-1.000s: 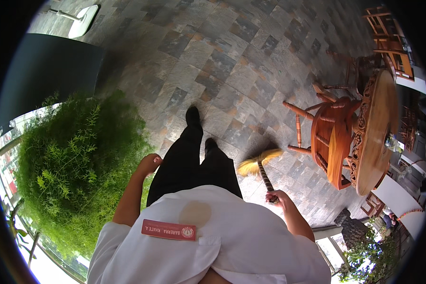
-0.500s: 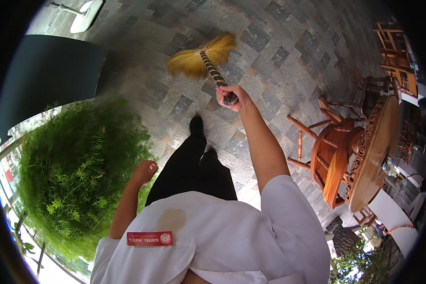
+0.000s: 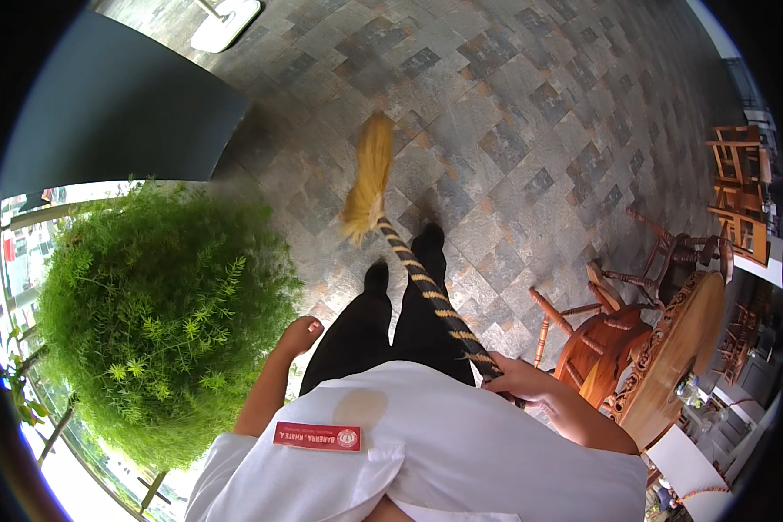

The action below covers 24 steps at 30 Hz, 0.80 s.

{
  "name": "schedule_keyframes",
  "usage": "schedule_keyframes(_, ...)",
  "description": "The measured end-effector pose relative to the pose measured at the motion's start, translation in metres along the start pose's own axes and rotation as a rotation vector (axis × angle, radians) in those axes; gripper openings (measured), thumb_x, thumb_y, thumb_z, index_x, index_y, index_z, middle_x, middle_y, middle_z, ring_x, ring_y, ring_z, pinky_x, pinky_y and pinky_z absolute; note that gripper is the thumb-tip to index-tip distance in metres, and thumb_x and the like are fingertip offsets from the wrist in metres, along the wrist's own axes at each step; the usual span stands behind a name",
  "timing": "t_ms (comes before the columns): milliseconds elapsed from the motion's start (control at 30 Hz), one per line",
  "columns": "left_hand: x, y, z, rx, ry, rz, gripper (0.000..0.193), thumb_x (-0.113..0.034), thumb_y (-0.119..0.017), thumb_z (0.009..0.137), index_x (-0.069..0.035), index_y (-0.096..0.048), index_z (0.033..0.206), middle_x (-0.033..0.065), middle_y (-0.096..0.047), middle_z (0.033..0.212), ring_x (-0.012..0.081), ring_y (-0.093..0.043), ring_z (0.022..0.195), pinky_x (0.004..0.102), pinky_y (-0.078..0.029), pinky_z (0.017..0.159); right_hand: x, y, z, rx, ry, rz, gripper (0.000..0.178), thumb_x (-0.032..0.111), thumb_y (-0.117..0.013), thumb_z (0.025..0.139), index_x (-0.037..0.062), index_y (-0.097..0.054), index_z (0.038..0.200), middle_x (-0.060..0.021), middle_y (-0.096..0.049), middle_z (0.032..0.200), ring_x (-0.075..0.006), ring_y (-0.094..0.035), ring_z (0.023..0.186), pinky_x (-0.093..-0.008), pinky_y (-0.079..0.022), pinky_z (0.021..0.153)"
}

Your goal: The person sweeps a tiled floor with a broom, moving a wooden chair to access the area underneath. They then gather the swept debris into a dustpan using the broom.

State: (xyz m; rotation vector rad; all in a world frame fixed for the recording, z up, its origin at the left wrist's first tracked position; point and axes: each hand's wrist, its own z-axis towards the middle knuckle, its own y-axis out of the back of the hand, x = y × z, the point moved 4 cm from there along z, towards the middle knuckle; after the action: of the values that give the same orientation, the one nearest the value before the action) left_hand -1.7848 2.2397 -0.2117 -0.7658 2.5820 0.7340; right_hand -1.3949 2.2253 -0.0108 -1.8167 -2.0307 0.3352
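Broom (image 3: 427, 286), bristles (image 3: 371, 174) beyond black shoes (image 3: 377, 277)

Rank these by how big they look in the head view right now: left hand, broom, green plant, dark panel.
Largest to smallest, as they appear:
1. Green plant
2. Dark panel
3. Broom
4. Left hand

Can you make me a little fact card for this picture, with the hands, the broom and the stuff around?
Right grip: closed around the handle's near end
Left grip: fingers curled, nothing seen in it
Broom handle: dark with tan stripes
Broom bristles: yellow, ahead of the black shoes
Floor: patterned grey tiles
At left: bushy green plant
At right: wooden table, wooden chair
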Motion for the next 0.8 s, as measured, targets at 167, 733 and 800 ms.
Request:
schedule_keyframes(167,-0.012,-0.006,0.007,-0.096,0.085,-0.053,0.023,-0.025,-0.054,0.076,-0.003,-0.061,0.083,0.0131,-0.061,0.080,0.0248,-0.059,0.077,0.0331,-0.045,0.070,0.050,0.049,0.092,-0.017,-0.065,-0.252,0.021,-0.001,-0.054,0.064,0.0019,-0.049,0.084,-0.0048,-0.046,0.055,-0.0119,-0.044,0.040,-0.0274,-0.036,0.033)
schedule_keyframes(733,-0.172,-0.029,0.014,-0.294,0.398,-0.425,0.026,-0.026,-0.054,0.080,-0.004,-0.060,0.092,0.0131,-0.060,0.087,0.0229,-0.058,0.078,0.0315,-0.046,0.071,0.505,0.221,0.210,-0.421,0.119,-0.607,0.015,0.003,-0.053,0.065,0.0039,-0.041,0.056,-0.0052,-0.043,0.049,-0.0136,-0.040,0.035,-0.0289,-0.033,0.030)
schedule_keyframes(800,-0.179,-0.028,0.015,-0.346,0.382,-0.453,0.025,-0.024,-0.055,0.079,-0.003,-0.059,0.091,0.0142,-0.060,0.085,0.0236,-0.059,0.076,0.0317,-0.046,0.069,0.523,0.208,0.213,-0.394,0.246,-0.663,0.014,0.002,-0.052,0.065,0.0042,-0.041,0.058,-0.0048,-0.043,0.050,-0.0129,-0.040,0.036,-0.0282,-0.033,0.031)
